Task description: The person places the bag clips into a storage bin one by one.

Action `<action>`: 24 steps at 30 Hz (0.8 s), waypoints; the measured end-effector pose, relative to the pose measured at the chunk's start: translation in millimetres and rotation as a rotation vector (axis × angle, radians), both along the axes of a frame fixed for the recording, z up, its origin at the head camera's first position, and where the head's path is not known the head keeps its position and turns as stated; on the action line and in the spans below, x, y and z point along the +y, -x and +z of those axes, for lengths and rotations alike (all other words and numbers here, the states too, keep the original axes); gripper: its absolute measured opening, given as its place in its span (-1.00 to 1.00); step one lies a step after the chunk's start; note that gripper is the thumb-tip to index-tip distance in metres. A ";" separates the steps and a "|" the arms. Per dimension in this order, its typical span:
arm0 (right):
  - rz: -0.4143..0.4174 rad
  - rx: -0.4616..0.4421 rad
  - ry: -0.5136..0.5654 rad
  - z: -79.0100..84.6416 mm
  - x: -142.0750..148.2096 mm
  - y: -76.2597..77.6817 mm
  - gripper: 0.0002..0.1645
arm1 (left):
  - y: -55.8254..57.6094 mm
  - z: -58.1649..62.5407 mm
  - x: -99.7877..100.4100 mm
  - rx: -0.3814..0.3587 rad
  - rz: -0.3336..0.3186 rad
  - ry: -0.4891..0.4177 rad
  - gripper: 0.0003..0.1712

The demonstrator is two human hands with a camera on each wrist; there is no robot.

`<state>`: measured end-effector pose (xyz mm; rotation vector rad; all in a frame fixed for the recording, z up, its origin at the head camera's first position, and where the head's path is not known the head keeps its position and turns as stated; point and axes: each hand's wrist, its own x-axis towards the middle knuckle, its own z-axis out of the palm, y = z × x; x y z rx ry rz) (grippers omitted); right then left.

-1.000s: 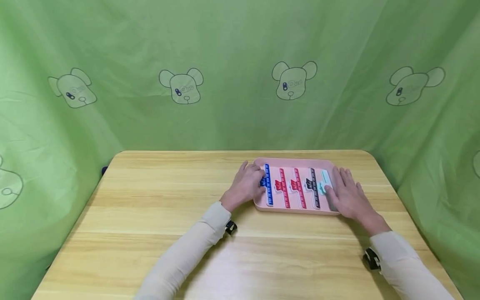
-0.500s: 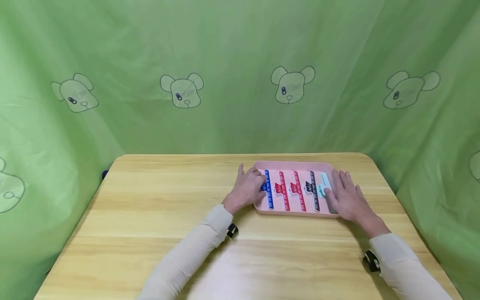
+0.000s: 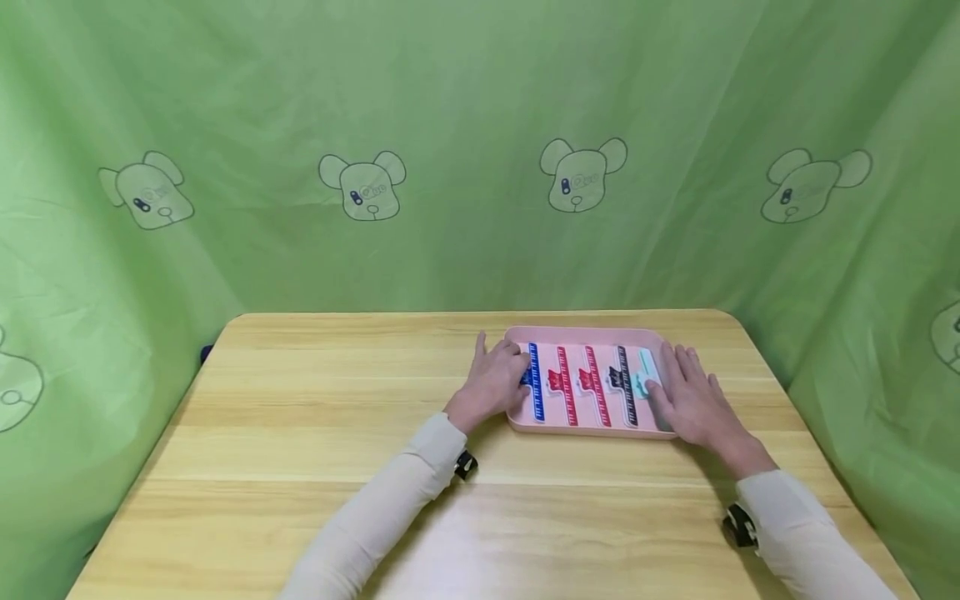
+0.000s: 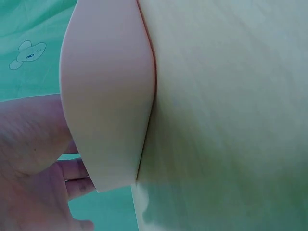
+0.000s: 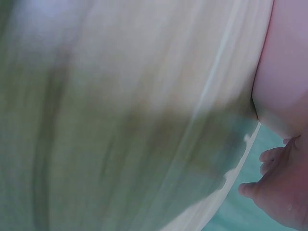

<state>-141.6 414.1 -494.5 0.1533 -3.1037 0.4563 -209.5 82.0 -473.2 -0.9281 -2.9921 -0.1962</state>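
A pink tray (image 3: 592, 431) holds several flat strips with piano-key markings and a small animal-shaped tab each. My left hand (image 3: 491, 382) reaches over the tray's left wall, its fingers curled at the blue strip (image 3: 536, 387) and pinching its tab side. In the left wrist view the tray's wall (image 4: 110, 96) hides those fingertips. My right hand (image 3: 697, 400) rests along the right rim with straight fingers, its thumb inside by the mint-green strip (image 3: 648, 362). Between them lie two red strips (image 3: 568, 400) (image 3: 600, 400) and a black strip (image 3: 628, 396), roughly parallel.
The tray stands on a light wooden table (image 3: 300, 433), right of its middle and near the far edge. A green curtain (image 3: 465, 258) printed with bear heads hangs behind and at both sides. Dark wrist devices (image 3: 740, 527) sit at both cuffs.
The blue strip has slid slightly toward the near side of the tray, its top end now closer in line with the others. The right hand stays on the rim. The head view has tilted a little.
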 end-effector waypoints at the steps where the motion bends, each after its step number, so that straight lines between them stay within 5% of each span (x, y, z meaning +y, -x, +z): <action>1: 0.002 0.001 0.001 -0.1 0.2 0.7 -0.04 | -0.3 0.6 -0.5 -0.006 0.000 -0.002 -0.39; 11: 0.011 0.050 0.019 -0.5 13.2 3.1 -0.03 | -0.3 10.2 0.4 -0.046 -0.083 -0.083 -0.33; 24: 0.018 -0.016 0.122 3.7 23.5 0.2 0.00 | -2.5 -2.2 -5.5 -0.009 -0.088 -0.235 -0.31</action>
